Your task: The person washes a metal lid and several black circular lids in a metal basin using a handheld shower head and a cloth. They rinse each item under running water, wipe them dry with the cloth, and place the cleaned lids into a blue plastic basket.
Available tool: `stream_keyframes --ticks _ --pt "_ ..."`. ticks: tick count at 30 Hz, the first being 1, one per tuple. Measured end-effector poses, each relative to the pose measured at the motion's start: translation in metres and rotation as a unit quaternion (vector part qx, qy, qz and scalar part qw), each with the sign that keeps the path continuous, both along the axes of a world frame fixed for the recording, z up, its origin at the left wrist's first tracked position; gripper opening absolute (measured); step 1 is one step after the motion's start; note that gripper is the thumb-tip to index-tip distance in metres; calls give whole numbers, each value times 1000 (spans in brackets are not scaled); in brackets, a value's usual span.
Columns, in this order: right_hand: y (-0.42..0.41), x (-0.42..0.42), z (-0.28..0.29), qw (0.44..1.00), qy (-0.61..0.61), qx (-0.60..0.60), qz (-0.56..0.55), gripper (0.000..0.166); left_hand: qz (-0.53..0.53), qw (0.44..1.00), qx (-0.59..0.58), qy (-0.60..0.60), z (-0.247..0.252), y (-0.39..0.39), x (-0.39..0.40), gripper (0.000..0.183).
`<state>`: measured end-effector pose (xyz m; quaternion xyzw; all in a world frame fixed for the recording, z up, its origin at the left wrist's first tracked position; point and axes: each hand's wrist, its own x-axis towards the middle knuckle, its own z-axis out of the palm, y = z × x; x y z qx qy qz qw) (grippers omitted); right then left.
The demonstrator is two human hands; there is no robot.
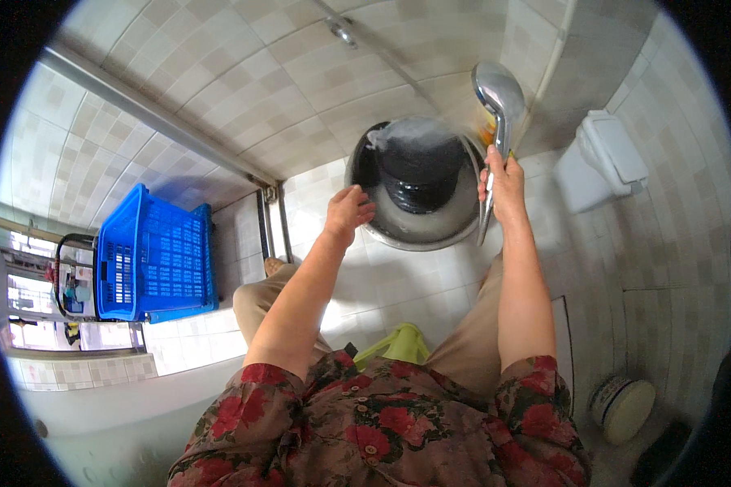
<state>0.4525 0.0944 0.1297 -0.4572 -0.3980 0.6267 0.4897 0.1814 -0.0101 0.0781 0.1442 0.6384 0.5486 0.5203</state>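
Note:
My right hand (503, 182) is closed around the handle of a chrome hand shower (502, 97), whose head stands above the right rim of a round basin. Water sprays across the far part of the basin (423, 245). Inside it, a dark, ridged, wet object (420, 176) sits in cloudy water; its exact kind I cannot tell. My left hand (348, 214) hovers at the basin's left rim with its fingers slightly bent and nothing in them. The metal shower hose hangs down beside my right hand.
A blue plastic basket (170, 262) stands at the left, past a metal door track (274, 225). A white lidded bin (603, 161) is at the right. Beneath me shows a green plastic stool (402, 344). A round lidded tub (622, 408) stands low at the right.

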Motion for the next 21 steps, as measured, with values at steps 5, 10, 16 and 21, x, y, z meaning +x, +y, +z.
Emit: stream_keyframes --ticks 5,10,16,21 --pt "-1 -33 -4 997 -52 32 39 36 11 1000 5 12 2 -9 -23 53" --pt "-9 -59 -7 981 -158 73 83 38 18 1000 6 17 9 -18 -30 56" --pt "-29 -82 -16 911 -319 228 126 41 23 1000 7 18 9 -23 -34 56" --pt "-53 -90 -23 836 -413 281 225 39 95 994 23 -45 4 -25 -39 55"
